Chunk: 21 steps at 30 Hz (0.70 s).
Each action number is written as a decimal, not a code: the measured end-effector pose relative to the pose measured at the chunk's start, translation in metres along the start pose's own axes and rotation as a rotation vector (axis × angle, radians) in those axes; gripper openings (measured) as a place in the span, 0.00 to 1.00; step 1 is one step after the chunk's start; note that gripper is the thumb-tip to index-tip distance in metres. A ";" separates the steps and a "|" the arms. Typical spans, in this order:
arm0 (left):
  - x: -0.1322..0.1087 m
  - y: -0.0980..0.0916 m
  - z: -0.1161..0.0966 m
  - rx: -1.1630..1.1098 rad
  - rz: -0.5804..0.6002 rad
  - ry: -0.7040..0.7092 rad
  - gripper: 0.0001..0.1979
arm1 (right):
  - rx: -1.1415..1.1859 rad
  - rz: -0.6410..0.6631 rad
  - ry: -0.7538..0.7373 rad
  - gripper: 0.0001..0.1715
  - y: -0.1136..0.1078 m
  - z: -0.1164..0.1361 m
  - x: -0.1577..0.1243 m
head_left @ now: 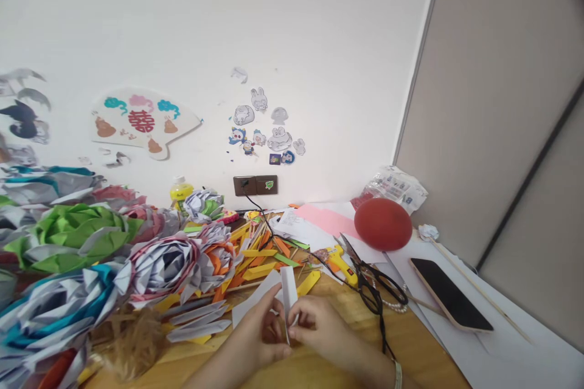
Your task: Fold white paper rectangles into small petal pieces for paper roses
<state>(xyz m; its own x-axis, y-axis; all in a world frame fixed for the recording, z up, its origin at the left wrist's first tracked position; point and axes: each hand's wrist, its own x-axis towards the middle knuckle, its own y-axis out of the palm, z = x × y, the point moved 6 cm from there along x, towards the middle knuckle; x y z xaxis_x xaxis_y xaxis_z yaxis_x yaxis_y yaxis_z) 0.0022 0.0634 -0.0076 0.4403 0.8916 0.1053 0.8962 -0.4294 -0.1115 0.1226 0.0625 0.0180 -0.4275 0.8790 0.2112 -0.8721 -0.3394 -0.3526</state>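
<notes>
My left hand (262,328) and my right hand (319,325) meet low in the middle of the view, over a wooden table (410,340). Both pinch a strip of white paper (288,292) that stands up between the fingertips, folded along its length. A wider white sheet (253,302) lies just behind the left hand. A bracelet shows on my right wrist (398,374).
Large folded paper flowers (82,237) in green, blue, pink and orange crowd the left. Coloured paper strips (262,255) lie behind the hands. Black scissors (371,279), a yellow glue gun (340,261), a red ball (383,223), a phone (449,301) and a thin stick (474,289) sit right.
</notes>
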 end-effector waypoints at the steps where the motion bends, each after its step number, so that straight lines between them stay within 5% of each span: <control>1: -0.001 0.002 -0.002 0.017 -0.008 -0.006 0.47 | -0.020 -0.007 0.002 0.08 0.000 0.000 0.000; 8: -0.003 0.006 -0.027 0.103 -0.045 0.012 0.47 | -0.057 -0.042 0.010 0.07 -0.001 -0.001 0.002; 13: 0.001 0.001 -0.023 0.006 -0.044 0.033 0.38 | 0.029 -0.056 0.015 0.04 -0.001 0.002 0.002; 21: 0.004 -0.003 -0.022 -0.243 -0.062 0.026 0.45 | 0.149 -0.040 0.048 0.02 -0.003 0.001 0.002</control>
<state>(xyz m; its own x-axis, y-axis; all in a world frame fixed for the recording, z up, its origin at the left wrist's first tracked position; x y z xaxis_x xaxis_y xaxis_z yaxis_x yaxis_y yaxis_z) 0.0028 0.0650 0.0148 0.3828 0.9147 0.1300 0.9067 -0.3989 0.1367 0.1239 0.0643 0.0206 -0.3831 0.9066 0.1772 -0.9153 -0.3467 -0.2051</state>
